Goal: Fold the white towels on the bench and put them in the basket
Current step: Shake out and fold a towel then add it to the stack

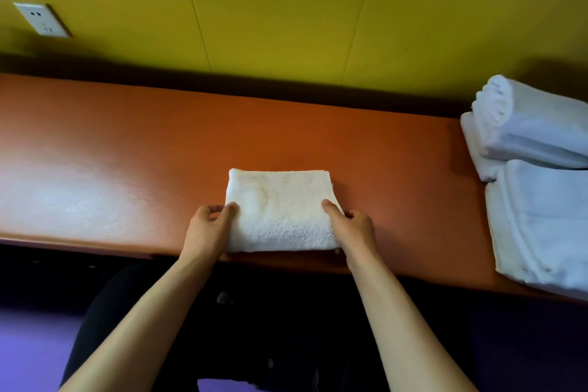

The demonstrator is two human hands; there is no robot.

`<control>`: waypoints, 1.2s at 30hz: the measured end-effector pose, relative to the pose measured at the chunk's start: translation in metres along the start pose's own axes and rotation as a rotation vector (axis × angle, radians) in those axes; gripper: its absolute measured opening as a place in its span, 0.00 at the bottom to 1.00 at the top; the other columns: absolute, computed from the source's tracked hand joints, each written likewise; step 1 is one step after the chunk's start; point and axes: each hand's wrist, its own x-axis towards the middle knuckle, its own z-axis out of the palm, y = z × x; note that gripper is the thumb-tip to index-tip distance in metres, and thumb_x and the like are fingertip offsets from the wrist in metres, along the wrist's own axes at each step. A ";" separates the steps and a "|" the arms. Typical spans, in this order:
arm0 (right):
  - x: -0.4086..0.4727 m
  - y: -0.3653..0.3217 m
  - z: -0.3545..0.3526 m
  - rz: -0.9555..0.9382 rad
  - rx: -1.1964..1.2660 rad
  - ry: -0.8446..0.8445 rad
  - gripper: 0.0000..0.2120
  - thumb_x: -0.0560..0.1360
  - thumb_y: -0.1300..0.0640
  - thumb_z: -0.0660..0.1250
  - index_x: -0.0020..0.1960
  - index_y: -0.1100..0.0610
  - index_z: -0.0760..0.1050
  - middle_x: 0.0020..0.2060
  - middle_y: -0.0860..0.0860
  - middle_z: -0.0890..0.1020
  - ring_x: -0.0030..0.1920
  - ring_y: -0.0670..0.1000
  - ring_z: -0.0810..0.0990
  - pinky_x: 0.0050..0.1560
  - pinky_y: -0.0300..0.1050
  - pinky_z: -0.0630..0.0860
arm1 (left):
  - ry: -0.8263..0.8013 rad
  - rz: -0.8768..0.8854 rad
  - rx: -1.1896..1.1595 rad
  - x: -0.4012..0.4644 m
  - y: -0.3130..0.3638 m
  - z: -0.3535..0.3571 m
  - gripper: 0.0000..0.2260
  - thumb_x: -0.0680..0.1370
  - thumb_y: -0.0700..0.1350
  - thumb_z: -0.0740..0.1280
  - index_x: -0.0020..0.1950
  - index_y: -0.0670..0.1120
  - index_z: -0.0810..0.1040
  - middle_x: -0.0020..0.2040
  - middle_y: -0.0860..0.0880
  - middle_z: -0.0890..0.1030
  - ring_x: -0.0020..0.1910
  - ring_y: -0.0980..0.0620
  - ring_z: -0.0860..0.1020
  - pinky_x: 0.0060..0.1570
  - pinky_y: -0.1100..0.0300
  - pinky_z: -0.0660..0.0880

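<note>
A white towel (280, 210), folded into a small thick rectangle, lies on the orange bench (127, 153) near its front edge. My left hand (208, 226) grips the towel's left side, thumb on top and fingers curled round the edge. My right hand (351, 226) grips its right side the same way. More white towels (537, 181) are piled at the bench's right end, one rolled on top of the others. No basket is in view.
A yellow wall (286, 9) runs behind the bench, with a white power socket (43, 20) at the upper left. The bench surface stretches bare to the left of the towel. Below the bench edge are my dark trousers and a purple floor (28, 350).
</note>
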 end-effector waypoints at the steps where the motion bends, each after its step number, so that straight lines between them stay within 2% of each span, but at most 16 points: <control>1: 0.001 -0.001 -0.004 0.035 0.045 -0.035 0.29 0.68 0.35 0.71 0.53 0.60 0.80 0.40 0.51 0.81 0.33 0.53 0.79 0.28 0.41 0.72 | -0.011 -0.039 -0.054 -0.001 0.001 0.000 0.24 0.72 0.60 0.69 0.58 0.43 0.78 0.53 0.44 0.83 0.49 0.46 0.82 0.44 0.50 0.80; 2: 0.000 -0.002 -0.008 0.078 0.084 -0.075 0.26 0.69 0.38 0.73 0.51 0.61 0.81 0.38 0.52 0.82 0.31 0.53 0.78 0.26 0.40 0.68 | -0.030 -0.065 -0.105 -0.003 0.002 0.001 0.24 0.71 0.59 0.70 0.57 0.42 0.79 0.53 0.42 0.83 0.48 0.45 0.82 0.46 0.49 0.80; 4: -0.003 -0.001 -0.018 0.124 0.132 -0.137 0.21 0.70 0.43 0.75 0.50 0.61 0.82 0.40 0.52 0.84 0.34 0.52 0.81 0.28 0.39 0.68 | -0.055 -0.067 -0.145 -0.011 0.003 0.004 0.21 0.73 0.55 0.71 0.59 0.41 0.79 0.52 0.42 0.84 0.46 0.46 0.82 0.44 0.52 0.78; 7: -0.006 0.007 -0.036 0.045 0.177 -0.108 0.15 0.69 0.49 0.75 0.44 0.62 0.81 0.37 0.51 0.82 0.36 0.51 0.80 0.35 0.41 0.69 | -0.067 -0.002 -0.088 -0.028 0.005 0.016 0.15 0.78 0.48 0.69 0.63 0.44 0.77 0.52 0.46 0.83 0.46 0.51 0.82 0.40 0.57 0.76; 10: -0.009 0.010 -0.060 -0.083 0.185 -0.025 0.12 0.68 0.50 0.73 0.37 0.59 0.79 0.31 0.48 0.80 0.34 0.51 0.78 0.35 0.43 0.68 | -0.092 0.082 -0.072 -0.047 0.013 0.036 0.12 0.79 0.45 0.69 0.62 0.47 0.76 0.53 0.48 0.83 0.45 0.54 0.82 0.38 0.58 0.76; 13: -0.010 0.009 -0.095 -0.201 0.137 0.051 0.12 0.67 0.46 0.71 0.40 0.54 0.81 0.34 0.46 0.83 0.39 0.52 0.82 0.37 0.46 0.73 | -0.140 0.167 -0.067 -0.067 0.026 0.063 0.13 0.80 0.44 0.68 0.65 0.46 0.75 0.54 0.49 0.83 0.46 0.55 0.82 0.39 0.60 0.76; 15: -0.010 0.008 -0.123 -0.263 0.116 0.077 0.11 0.69 0.45 0.71 0.41 0.54 0.81 0.37 0.45 0.84 0.41 0.50 0.83 0.40 0.49 0.77 | -0.165 0.206 -0.071 -0.080 0.035 0.082 0.16 0.81 0.44 0.67 0.67 0.44 0.73 0.55 0.48 0.83 0.48 0.54 0.82 0.41 0.59 0.76; 17: -0.006 0.010 -0.153 -0.317 0.114 0.115 0.14 0.66 0.42 0.70 0.42 0.53 0.82 0.37 0.45 0.85 0.42 0.49 0.84 0.43 0.51 0.80 | -0.193 0.244 -0.059 -0.092 0.044 0.103 0.17 0.81 0.44 0.67 0.69 0.44 0.72 0.54 0.49 0.83 0.49 0.53 0.82 0.43 0.57 0.76; 19: -0.004 0.014 -0.184 -0.348 0.082 0.147 0.15 0.68 0.42 0.70 0.45 0.53 0.82 0.40 0.44 0.85 0.43 0.48 0.83 0.44 0.49 0.78 | -0.243 0.273 -0.042 -0.104 0.054 0.126 0.18 0.81 0.44 0.67 0.70 0.44 0.71 0.52 0.52 0.83 0.48 0.54 0.82 0.43 0.55 0.77; 22: 0.002 0.020 -0.231 -0.374 0.089 0.205 0.08 0.74 0.48 0.71 0.47 0.52 0.81 0.43 0.44 0.84 0.46 0.47 0.82 0.46 0.46 0.76 | -0.314 0.331 -0.029 -0.124 0.072 0.162 0.17 0.81 0.43 0.67 0.70 0.45 0.70 0.52 0.53 0.83 0.50 0.53 0.83 0.48 0.51 0.79; 25: 0.008 0.022 -0.275 -0.413 0.118 0.270 0.06 0.75 0.49 0.71 0.48 0.51 0.81 0.44 0.43 0.84 0.47 0.45 0.81 0.43 0.41 0.74 | -0.376 0.390 -0.034 -0.141 0.094 0.200 0.16 0.82 0.46 0.67 0.68 0.49 0.69 0.53 0.54 0.83 0.51 0.54 0.83 0.48 0.55 0.79; 28: 0.014 0.025 -0.323 -0.422 0.112 0.365 0.06 0.77 0.50 0.70 0.48 0.52 0.81 0.42 0.41 0.82 0.44 0.41 0.79 0.39 0.36 0.71 | -0.467 0.417 -0.017 -0.156 0.118 0.242 0.14 0.82 0.49 0.66 0.66 0.54 0.69 0.55 0.54 0.82 0.51 0.56 0.82 0.46 0.60 0.79; 31: 0.024 0.030 -0.367 -0.402 0.130 0.480 0.06 0.76 0.50 0.70 0.45 0.52 0.80 0.39 0.41 0.82 0.41 0.41 0.78 0.39 0.39 0.74 | -0.536 0.454 0.001 -0.171 0.142 0.287 0.13 0.82 0.50 0.67 0.64 0.55 0.67 0.55 0.53 0.82 0.50 0.58 0.83 0.41 0.66 0.78; 33: 0.032 0.034 -0.391 -0.388 0.143 0.531 0.06 0.76 0.50 0.70 0.44 0.53 0.81 0.39 0.44 0.83 0.40 0.44 0.80 0.40 0.43 0.76 | -0.570 0.479 0.005 -0.178 0.155 0.314 0.14 0.81 0.51 0.67 0.64 0.54 0.68 0.55 0.50 0.82 0.49 0.55 0.83 0.42 0.62 0.80; 36: 0.045 0.042 -0.418 -0.372 0.135 0.610 0.06 0.75 0.50 0.70 0.42 0.51 0.80 0.39 0.43 0.83 0.43 0.47 0.82 0.44 0.45 0.78 | -0.604 0.512 0.027 -0.185 0.166 0.348 0.16 0.81 0.51 0.67 0.66 0.51 0.68 0.55 0.48 0.83 0.49 0.54 0.83 0.43 0.59 0.81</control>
